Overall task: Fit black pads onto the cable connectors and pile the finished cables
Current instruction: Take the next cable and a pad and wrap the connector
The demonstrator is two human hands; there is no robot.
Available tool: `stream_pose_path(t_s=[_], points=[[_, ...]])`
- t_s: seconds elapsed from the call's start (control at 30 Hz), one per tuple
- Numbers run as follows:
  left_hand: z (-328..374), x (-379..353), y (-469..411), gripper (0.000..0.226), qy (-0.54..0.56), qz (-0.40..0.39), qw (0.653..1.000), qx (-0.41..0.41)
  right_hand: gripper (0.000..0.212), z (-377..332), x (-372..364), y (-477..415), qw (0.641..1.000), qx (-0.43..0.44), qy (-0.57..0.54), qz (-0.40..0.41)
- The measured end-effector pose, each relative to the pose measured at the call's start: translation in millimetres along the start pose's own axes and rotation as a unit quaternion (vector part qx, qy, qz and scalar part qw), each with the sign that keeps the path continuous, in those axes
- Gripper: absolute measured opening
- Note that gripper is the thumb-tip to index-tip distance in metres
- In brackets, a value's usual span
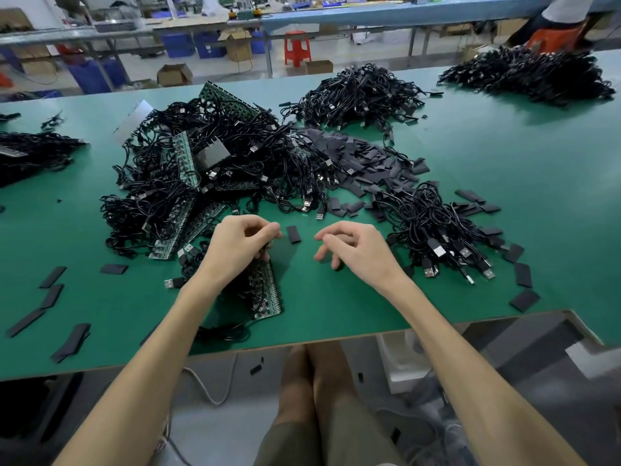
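Across green factory bench [336,297], cable heaps [201,169], left grip [235,250] perhaps pinching board [267,290], right grip [356,250] empty

It is a factory floor. Cable heaps [208,163] cover the green table [504,156]. Beyond it stand benches [369,15], crates [178,45] and cartons [174,75].

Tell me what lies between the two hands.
One black pad lies on the green mat, nearer the left hand than the right hand; head view.
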State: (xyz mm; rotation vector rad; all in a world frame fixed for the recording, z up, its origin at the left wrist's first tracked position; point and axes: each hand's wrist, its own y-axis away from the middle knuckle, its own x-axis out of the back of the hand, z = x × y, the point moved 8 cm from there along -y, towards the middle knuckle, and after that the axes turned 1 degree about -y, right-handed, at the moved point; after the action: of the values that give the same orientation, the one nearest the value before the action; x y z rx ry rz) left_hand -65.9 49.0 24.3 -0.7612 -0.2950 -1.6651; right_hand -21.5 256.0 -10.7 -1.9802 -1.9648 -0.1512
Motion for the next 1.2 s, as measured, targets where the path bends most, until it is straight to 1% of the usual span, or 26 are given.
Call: stream_pose_path(t_s=[0.07,0.13,0.17,0.23,0.27,0.33,0.4,0.47,0.5,0.57,0.63,0.67,0.73,0.87,0.97,1.07,1.1,1.13,1.17,1.2], points=[[1,-3,-2,0.022,0.005,-0.005,1.000,0.005,0.016,2,0,-1,1.000,0.009,0.023,0.011],[5,-10,-5,0.022,0.007,-0.015,1.000,0.003,0.033,-1,-3,-3,0.994,0.045,0.099,0.006],[8,-13,-6,0.022,0.008,-0.020,1.000,-0.002,0.043,-3,-9,-2,0.986,0.068,0.153,-0.011],[13,-19,-10,0.022,0.014,-0.029,0.999,-0.010,0.058,-5,-26,0,0.951,0.109,0.282,-0.059],[14,-21,-13,0.023,0.012,-0.027,1.000,-0.009,0.062,-3,-34,1,0.931,0.115,0.335,-0.086],[15,-19,-16,0.025,-0.002,-0.008,1.000,-0.002,0.063,5,-43,0,0.906,0.098,0.391,-0.128],[19,-16,-18,0.027,-0.007,0.013,1.000,-0.001,0.062,5,-45,0,0.898,0.101,0.405,-0.135],[24,-14,-19,0.027,0.013,0.020,1.000,0.000,0.052,-3,-43,1,0.902,0.127,0.397,-0.110],[28,-15,-20,0.026,0.040,0.015,0.999,0.004,0.044,-8,-41,1,0.907,0.140,0.388,-0.087],[34,-21,-20,0.026,0.129,0.002,0.992,0.018,0.025,-16,-37,3,0.907,0.157,0.389,-0.034],[38,-31,-20,0.026,0.209,-0.016,0.977,0.038,0.016,-20,-31,5,0.908,0.150,0.392,0.004],[39,-37,-18,0.027,0.227,-0.026,0.973,0.043,0.015,-22,-28,6,0.908,0.146,0.392,0.020],[36,-51,-15,0.028,0.210,-0.040,0.976,0.042,0.015,-24,-25,8,0.906,0.136,0.400,0.040],[18,-66,-7,0.029,0.077,-0.031,0.996,0.040,0.017,-20,-20,7,0.905,0.108,0.408,0.055],[16,-64,-7,0.029,0.034,-0.025,0.999,0.004,0.017,-17,-16,5,0.908,0.098,0.402,0.065],[10,-56,-8,0.029,0.001,-0.013,1.000,-0.005,0.018,-16,-13,4,0.917,0.094,0.381,0.078],[7,-52,-8,0.028,-0.007,-0.007,1.000,-0.006,0.025,-16,-12,4,0.920,0.093,0.373,0.077],[4,-47,-8,0.028,-0.010,-0.001,1.000,-0.009,0.036,-16,-14,4,0.922,0.088,0.371,0.064],[2,-42,-8,0.027,-0.006,0.004,1.000,-0.015,0.048,-14,-17,3,0.923,0.088,0.371,0.042],[0,-38,-8,0.027,0.002,0.008,1.000,-0.022,0.054,-13,-20,2,0.922,0.090,0.377,0.020]])
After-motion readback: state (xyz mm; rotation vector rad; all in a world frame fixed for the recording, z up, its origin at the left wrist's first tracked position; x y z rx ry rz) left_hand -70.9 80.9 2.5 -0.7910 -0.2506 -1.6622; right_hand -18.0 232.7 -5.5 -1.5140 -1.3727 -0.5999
